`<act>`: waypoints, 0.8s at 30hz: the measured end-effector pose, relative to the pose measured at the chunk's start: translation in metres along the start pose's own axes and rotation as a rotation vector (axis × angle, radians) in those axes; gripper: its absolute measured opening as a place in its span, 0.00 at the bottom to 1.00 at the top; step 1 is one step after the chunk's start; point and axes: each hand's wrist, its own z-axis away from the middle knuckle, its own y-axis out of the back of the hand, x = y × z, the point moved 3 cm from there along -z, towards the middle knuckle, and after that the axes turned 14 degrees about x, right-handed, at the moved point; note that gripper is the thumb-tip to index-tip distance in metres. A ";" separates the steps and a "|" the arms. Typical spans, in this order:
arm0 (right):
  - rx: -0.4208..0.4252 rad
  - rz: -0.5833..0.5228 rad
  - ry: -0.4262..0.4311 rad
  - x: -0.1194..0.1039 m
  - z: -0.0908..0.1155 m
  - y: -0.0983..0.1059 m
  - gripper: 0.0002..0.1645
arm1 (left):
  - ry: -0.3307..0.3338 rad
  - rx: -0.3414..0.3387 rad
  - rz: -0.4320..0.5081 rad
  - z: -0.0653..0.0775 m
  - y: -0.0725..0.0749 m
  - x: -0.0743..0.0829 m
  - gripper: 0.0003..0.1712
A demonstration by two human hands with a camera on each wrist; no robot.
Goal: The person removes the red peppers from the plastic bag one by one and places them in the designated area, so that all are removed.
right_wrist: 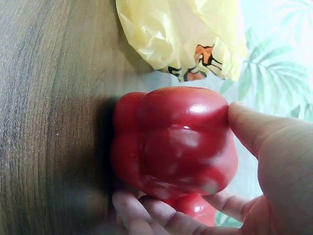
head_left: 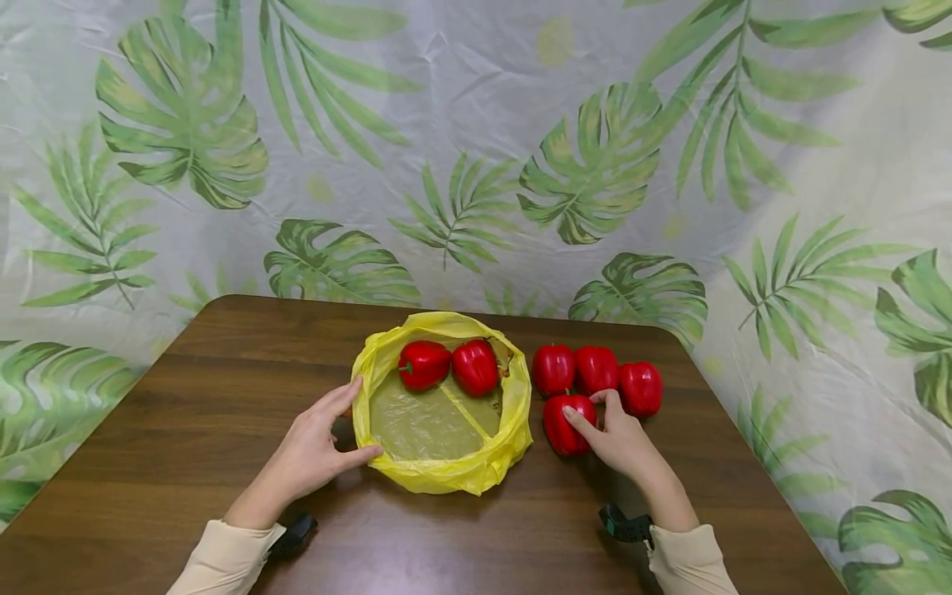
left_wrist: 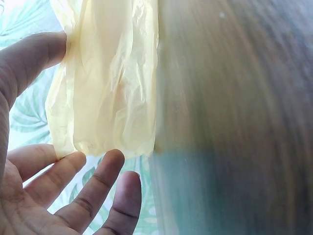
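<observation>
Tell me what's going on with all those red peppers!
A person's left hand is spread against the side of an open yellow bag on the wooden table. The right hand is holding a red pepper, just to the right of the bag. Two peppers are inside the bag right now. Three others sit together outside it, behind the one being held.
</observation>
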 end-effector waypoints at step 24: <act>0.034 0.035 0.053 -0.005 0.004 -0.001 0.42 | -0.009 -0.011 -0.018 0.001 -0.001 -0.002 0.60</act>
